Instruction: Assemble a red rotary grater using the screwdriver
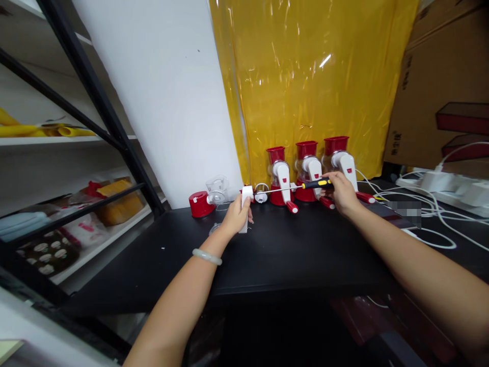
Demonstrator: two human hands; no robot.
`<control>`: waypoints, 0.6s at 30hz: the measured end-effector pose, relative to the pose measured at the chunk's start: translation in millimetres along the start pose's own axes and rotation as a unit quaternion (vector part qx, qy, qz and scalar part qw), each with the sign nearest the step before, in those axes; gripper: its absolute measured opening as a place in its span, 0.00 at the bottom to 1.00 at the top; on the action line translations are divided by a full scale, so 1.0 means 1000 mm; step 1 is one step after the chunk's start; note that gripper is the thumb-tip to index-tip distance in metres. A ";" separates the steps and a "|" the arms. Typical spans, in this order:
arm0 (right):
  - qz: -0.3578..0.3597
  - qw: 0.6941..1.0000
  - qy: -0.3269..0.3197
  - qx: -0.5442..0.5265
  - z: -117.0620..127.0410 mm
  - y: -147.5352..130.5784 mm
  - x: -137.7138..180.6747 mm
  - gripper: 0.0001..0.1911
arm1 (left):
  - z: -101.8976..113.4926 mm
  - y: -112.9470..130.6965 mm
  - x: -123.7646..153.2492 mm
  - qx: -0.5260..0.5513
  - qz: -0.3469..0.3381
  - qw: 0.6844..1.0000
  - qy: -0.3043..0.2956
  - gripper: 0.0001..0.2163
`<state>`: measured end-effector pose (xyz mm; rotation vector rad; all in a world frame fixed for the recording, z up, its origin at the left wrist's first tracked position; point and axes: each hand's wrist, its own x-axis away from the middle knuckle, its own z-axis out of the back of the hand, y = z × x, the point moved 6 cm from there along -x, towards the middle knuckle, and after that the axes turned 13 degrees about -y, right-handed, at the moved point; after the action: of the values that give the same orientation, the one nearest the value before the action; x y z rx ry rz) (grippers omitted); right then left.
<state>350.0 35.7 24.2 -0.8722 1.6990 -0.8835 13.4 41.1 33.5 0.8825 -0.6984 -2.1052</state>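
My left hand (236,215) is closed around a white crank handle (247,192), held upright over the black table. In my right hand (340,192) is a screwdriver (316,184) with a black and yellow grip. Its long shaft points left, and the tip reaches the white handle; whether it sits in a screw I cannot tell. Just behind the shaft stands a metal grating drum (262,192). To the left of my left hand are a red base (201,204) and a clear plastic housing (217,188). A clear round part (214,229) lies partly hidden by my left wrist.
Three assembled red and white rotary graters (276,156) stand in a row along the back. White cables and a power strip (451,182) lie at the right, below a large cardboard box (439,92). Black-framed shelving (126,132) rises at the left. A yellow plastic curtain (305,76) hangs behind.
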 end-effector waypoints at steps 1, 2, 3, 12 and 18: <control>0.003 1.000 -0.004 -0.003 0.000 0.000 0.000 0.12 | 0.000 0.000 0.000 -0.002 0.000 1.000 -0.001 0.21; 0.007 1.000 -0.010 -0.002 0.000 0.001 -0.001 0.14 | 0.000 0.000 0.000 -0.006 -0.001 1.000 -0.002 0.21; 0.011 1.000 -0.016 0.003 0.000 0.001 -0.001 0.16 | 0.000 0.000 0.000 -0.010 -0.001 1.000 -0.002 0.20; 0.006 0.999 -0.001 0.043 0.003 0.000 0.001 0.12 | -0.001 0.001 0.001 -0.004 0.005 1.000 -0.004 0.19; -0.016 1.000 -0.007 0.003 0.003 0.005 -0.003 0.07 | -0.001 -0.003 0.001 0.004 0.009 1.000 -0.010 0.19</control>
<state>352.6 39.9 20.8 -0.9026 1.6743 -0.9019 13.2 42.0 30.5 0.8579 -0.7215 -2.0993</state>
